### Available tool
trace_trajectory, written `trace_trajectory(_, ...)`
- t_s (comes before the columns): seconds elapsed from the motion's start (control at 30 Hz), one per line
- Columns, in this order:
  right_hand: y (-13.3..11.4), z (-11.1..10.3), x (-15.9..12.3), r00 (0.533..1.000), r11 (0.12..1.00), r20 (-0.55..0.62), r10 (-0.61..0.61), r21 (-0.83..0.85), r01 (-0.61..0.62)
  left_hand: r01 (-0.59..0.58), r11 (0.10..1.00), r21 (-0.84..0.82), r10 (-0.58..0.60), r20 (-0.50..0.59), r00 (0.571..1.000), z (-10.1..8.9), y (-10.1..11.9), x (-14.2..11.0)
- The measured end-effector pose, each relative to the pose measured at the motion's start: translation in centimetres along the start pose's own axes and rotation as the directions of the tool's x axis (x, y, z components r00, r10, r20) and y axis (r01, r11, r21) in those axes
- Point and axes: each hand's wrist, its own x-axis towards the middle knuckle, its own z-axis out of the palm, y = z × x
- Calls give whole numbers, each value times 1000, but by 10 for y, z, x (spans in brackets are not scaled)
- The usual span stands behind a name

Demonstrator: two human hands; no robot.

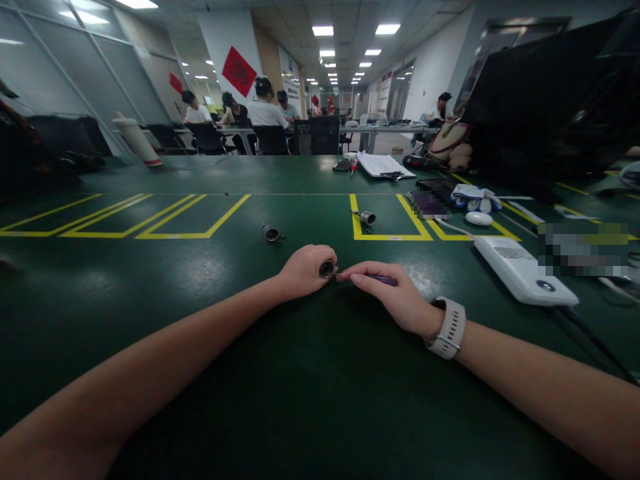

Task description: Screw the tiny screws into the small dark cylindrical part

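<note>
My left hand (306, 273) is closed around a small cylindrical metal part (327, 269), its round dark opening turned toward me. Between the thumb and fingers of my right hand (395, 290) is a slim screwdriver (385, 280) with a dark handle. Its thin shaft points left and reaches the edge of the metal part; whether the tip sits in a screw is too small to tell. Beyond my left hand a similar metal part (271, 233) lies on the green table. Another such part (368, 218) rests inside a yellow-taped outline.
A white box-shaped device (523, 270) with a cable lies to the right, near a white oval object (479, 219) and gloves (475, 199). Farther back are a clipboard with papers (384, 165) and a red-tipped tool (354, 167). A bottle (137, 140) stands back left. Several people sit beyond.
</note>
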Motion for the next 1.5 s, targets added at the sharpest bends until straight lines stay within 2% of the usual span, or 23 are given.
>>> trace_trajectory(0.1, 0, -1, -1, 999, 999, -29, -32, -22, 31, 29, 999, -36, -29, 24, 999, -1, 1, 0)
trace_trajectory(0.23, -4, 5, -4, 976, 961, -115, -185, -228, 155, 43, 998, -39, -40, 75, 996, -2, 2, 2)
trace_trajectory(0.3, -7, 8, -5, 960, 922, -109, -258, -326, 210, 35, 999, -29, -32, 82, 996, -1, 2, 3)
trace_trajectory(0.37, -8, 11, -6, 957, 907, -96, -274, -356, 224, 19, 1000, -16, -18, 84, 996, -1, 2, 3)
trace_trajectory(0.47, -4, 9, -3, 983, 964, -104, -152, -235, 124, 9, 1000, 1, -9, 91, 996, -2, 3, 3)
trace_trajectory(0.57, 5, 4, 1, 997, 997, -65, 43, 62, -39, 20, 1000, -5, -20, 108, 994, -4, 4, 2)
trace_trajectory(0.63, 9, 1, 3, 994, 977, -61, 93, 198, -79, 31, 999, -11, -29, 114, 993, -5, 5, 2)
trace_trajectory(0.67, 9, 0, 3, 994, 976, -72, 85, 206, -68, 35, 999, -12, -34, 115, 993, -5, 6, 2)
trace_trajectory(0.77, 3, 3, 0, 995, 1000, -100, -29, -9, 29, 45, 999, -7, -44, 112, 993, -4, 5, 2)
trace_trajectory(0.87, -5, 9, -5, 972, 941, -101, -211, -290, 174, 36, 999, -3, -35, 97, 995, -2, 4, 2)
trace_trajectory(0.93, -8, 11, -8, 959, 905, -77, -272, -360, 228, 20, 1000, -4, -20, 91, 996, -2, 3, 2)
trace_trajectory(0.97, -8, 12, -8, 961, 907, -74, -268, -357, 225, 14, 1000, -5, -14, 91, 996, -2, 3, 2)
trace_trajectory(1.03, -6, 9, -6, 979, 948, -80, -185, -278, 156, 8, 1000, -3, -8, 97, 995, -3, 4, 2)
trace_trajectory(1.13, 1, 2, 1, 996, 999, -82, 35, 30, -33, 6, 1000, 12, -7, 107, 994, -5, 5, 1)
trace_trajectory(1.2, 6, -2, 5, 986, 959, -58, 154, 250, -135, 11, 1000, 15, -13, 106, 994, -5, 6, 1)
trace_trajectory(1.27, 9, -3, 8, 977, 914, -41, 210, 363, -182, 21, 1000, 9, -22, 101, 995, -5, 6, 1)
trace_trajectory(1.37, 6, -2, 6, 980, 931, -65, 186, 329, -155, 31, 999, 8, -32, 106, 994, -5, 6, 2)
trace_trajectory(1.5, -1, 2, -2, 992, 998, -117, 51, 40, -47, 22, 999, 25, -25, 121, 992, -5, 6, 2)
